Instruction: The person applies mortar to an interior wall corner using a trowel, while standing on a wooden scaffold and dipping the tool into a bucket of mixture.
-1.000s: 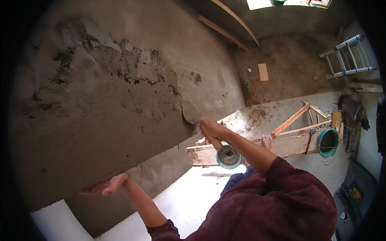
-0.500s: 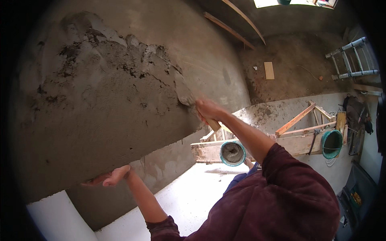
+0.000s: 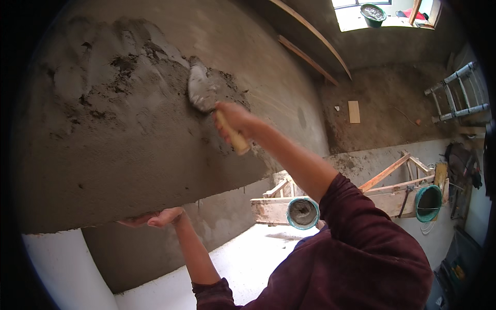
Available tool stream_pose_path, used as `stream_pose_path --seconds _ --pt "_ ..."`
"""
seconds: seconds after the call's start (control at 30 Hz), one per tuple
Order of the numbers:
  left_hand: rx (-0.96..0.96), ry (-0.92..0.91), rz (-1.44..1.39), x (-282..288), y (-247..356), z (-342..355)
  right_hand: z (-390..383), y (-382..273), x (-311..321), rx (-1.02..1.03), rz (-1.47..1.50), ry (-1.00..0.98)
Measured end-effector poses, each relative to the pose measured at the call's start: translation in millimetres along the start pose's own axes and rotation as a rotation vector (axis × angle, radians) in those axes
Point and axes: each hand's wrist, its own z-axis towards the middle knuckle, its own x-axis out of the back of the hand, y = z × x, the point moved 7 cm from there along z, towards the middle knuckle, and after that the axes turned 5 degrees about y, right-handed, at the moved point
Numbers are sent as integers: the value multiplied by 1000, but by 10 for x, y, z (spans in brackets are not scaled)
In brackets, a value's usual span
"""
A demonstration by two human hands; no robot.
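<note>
My right hand (image 3: 236,121) is wrapped round the wooden handle of a mortar-smeared trowel (image 3: 203,88). Its blade lies against wet grey mortar (image 3: 129,155) spread over the wall, near the rough, cracked upper part of the layer. Lower and to the left, my left hand (image 3: 163,217) reaches up to the layer's bottom edge. Its fingers stretch out along the underside, partly hidden by the edge, with the thumb apart. No tool shows in it.
A bucket of mortar (image 3: 303,227) stands beside a plank (image 3: 271,211) on a wooden frame. Farther right are a second teal bucket (image 3: 419,203), a metal ladder (image 3: 457,111) and hanging bags (image 3: 457,155). Another bucket (image 3: 373,16) sits in the window opening.
My right hand has carried the trowel up and left across the mortar. My left hand stays at the bottom edge. The view has shifted, showing more of the window.
</note>
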Motion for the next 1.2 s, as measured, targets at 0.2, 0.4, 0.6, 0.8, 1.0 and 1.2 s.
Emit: stream_pose_path --seconds 0.2,0.4,0.6,0.8,1.0,1.2 --pt "-47 -30 -1 54 -48 -4 -571 176 -140 293 -388 19" --pt "-23 -6 -27 -5 44 23 -95 902 1009 15 -247 252" --pt "-54 -55 32 89 -76 10 -662 2031 1442 -283 -81 368" --pt "-86 82 45 440 -567 -162 203 556 1203 93 -191 248" --pt "-168 116 155 878 -971 -491 275 782 1237 -4 -457 287" --pt "-162 152 106 424 -386 -363 -665 2191 1792 -316 -267 490"
